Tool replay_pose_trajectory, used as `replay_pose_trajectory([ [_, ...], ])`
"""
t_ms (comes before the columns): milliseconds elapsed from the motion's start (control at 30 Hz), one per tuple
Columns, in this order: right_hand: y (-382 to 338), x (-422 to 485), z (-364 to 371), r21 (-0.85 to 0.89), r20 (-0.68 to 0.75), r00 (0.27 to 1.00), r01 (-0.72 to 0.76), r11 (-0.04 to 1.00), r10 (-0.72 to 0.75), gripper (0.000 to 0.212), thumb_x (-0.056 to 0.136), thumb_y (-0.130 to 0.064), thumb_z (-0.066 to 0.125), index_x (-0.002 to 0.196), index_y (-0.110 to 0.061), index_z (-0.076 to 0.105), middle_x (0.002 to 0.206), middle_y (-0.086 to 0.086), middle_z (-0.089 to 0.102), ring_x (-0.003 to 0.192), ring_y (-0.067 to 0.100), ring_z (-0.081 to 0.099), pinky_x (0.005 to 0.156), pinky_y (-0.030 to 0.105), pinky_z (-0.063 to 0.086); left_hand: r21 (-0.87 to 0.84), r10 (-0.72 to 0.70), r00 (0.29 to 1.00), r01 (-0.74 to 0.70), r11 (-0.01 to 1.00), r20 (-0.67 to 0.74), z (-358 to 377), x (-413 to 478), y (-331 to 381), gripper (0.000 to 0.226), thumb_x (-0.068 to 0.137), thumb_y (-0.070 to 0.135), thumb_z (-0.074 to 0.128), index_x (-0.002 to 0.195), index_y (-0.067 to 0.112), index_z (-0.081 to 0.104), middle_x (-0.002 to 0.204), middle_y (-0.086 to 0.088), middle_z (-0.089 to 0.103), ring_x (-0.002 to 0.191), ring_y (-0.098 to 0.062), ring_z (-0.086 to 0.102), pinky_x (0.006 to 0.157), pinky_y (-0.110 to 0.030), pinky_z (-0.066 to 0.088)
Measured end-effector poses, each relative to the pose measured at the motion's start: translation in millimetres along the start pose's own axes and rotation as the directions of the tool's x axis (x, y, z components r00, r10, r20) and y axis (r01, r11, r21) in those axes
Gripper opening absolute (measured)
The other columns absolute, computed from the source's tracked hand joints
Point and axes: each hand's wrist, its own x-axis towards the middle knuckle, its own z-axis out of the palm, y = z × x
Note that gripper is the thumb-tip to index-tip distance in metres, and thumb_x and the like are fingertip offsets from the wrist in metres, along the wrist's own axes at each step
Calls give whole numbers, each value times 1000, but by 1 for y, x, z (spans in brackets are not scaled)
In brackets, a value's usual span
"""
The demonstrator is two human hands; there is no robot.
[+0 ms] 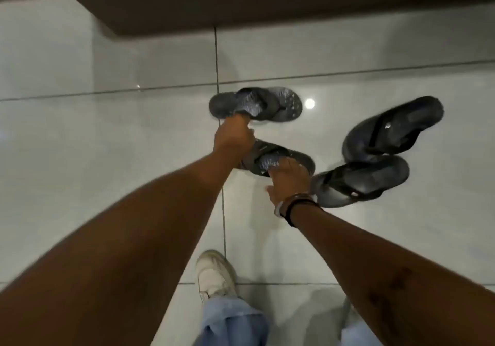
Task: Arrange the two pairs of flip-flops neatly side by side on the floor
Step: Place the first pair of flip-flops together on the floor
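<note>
Two grey patterned flip-flops sit at the centre of the tiled floor. My left hand grips the strap of the far patterned flip-flop. Fingers of my right hand are tucked under the strap of the near patterned flip-flop. Two plain black flip-flops lie to the right, apart from both hands. The far black flip-flop rests partly on the near black flip-flop; they point different ways.
A dark brown ledge or furniture edge runs along the top. My white shoe and jeans leg are at the bottom centre. A lamp's reflection shines on the glossy tiles.
</note>
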Motion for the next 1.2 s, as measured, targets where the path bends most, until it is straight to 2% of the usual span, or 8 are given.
replay_pose_trajectory([
  [200, -9, 40, 48, 1, -49, 998, -41, 999, 41, 34, 93, -19, 55, 126, -13, 57, 140, 13, 45, 131, 34, 38, 107, 47, 34, -27, 17, 1000, -17, 1000, -12, 28, 55, -8, 18, 84, 12, 59, 97, 2, 67, 102, -18, 70, 96, -35, 65, 85, -44, 55],
  [367, -8, 48, 57, 83, -149, 985, -70, 994, 81, 28, 92, -10, 54, 118, -10, 62, 128, 11, 58, 121, 32, 51, 101, 45, 42, 97, 82, 997, -82, 992, 1, 44, 72, -4, 19, 87, 13, 62, 102, 2, 66, 105, -16, 69, 97, -32, 65, 83, -39, 54],
  [500, -4, 53, 56, 83, -195, 981, 5, 997, 11, 24, 88, -6, 57, 110, -5, 66, 119, 13, 64, 113, 33, 57, 97, 44, 46, 199, 132, 991, -123, 972, -30, 45, 79, 2, 11, 89, 9, 57, 91, 3, 66, 99, -18, 69, 93, -36, 65, 77, -40, 51],
  [567, -3, 53, 54, 79, -179, 984, 15, 997, -1, 24, 86, -6, 56, 108, -5, 66, 115, 13, 65, 108, 33, 60, 92, 42, 49, 191, 115, 993, -108, 976, -30, 43, 80, 0, 13, 88, 11, 57, 95, 3, 65, 102, -19, 68, 96, -37, 64, 80, -41, 51],
  [767, 7, 51, 35, 57, -181, 983, 17, 998, -6, 21, 82, -7, 57, 101, -7, 66, 106, 11, 65, 97, 32, 64, 78, 38, 53, -32, -134, 972, 130, 991, -193, 22, 67, -41, 22, 87, 7, 59, 108, 5, 64, 107, -14, 67, 101, -31, 62, 92, -41, 52],
  [867, 13, 51, 23, 50, -190, 982, -10, 999, 19, 17, 77, -4, 60, 92, -7, 68, 103, 12, 62, 93, 34, 63, 72, 37, 50, -76, -260, 946, 250, 965, -194, 16, 55, -68, 15, 88, 13, 59, 100, 7, 66, 97, -10, 65, 95, -29, 63, 88, -38, 52],
  [967, 15, 56, 15, 87, -218, 974, -44, 995, 62, 16, 80, -7, 59, 94, -7, 68, 106, 13, 60, 90, 35, 61, 68, 34, 42, -107, -295, 940, 279, 954, -174, 17, 42, -84, 11, 85, 15, 61, 91, 7, 66, 85, -7, 61, 85, -28, 64, 79, -35, 53],
  [1200, -17, 73, 2, 351, -187, 960, -133, 927, 209, 24, 89, -14, 51, 106, -3, 64, 111, 17, 62, 98, 38, 62, 85, 42, 54, -272, -336, 934, 295, 916, -120, 50, 18, -77, 11, 78, 14, 64, 77, 5, 70, 78, -12, 69, 75, -30, 66, 73, -34, 55],
])
